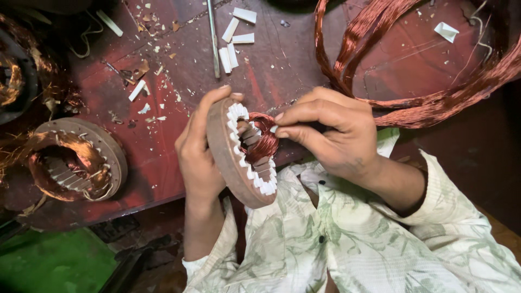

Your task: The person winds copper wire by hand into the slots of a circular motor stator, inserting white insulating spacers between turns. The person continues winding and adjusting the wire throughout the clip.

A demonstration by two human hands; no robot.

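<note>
Our left hand (pixel 198 154) grips the stator ring (pixel 239 154) on edge; our right hand (pixel 331 133) pinches copper coil (pixel 264 142) into its slots—we should seat strands evenly, gently.

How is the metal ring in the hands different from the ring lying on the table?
The held ring stands tilted on edge between the left hand and right hand; the table ring lies flat. The held ring has one small copper coil; the table ring is packed with wire. Both have white slot liners.
</note>
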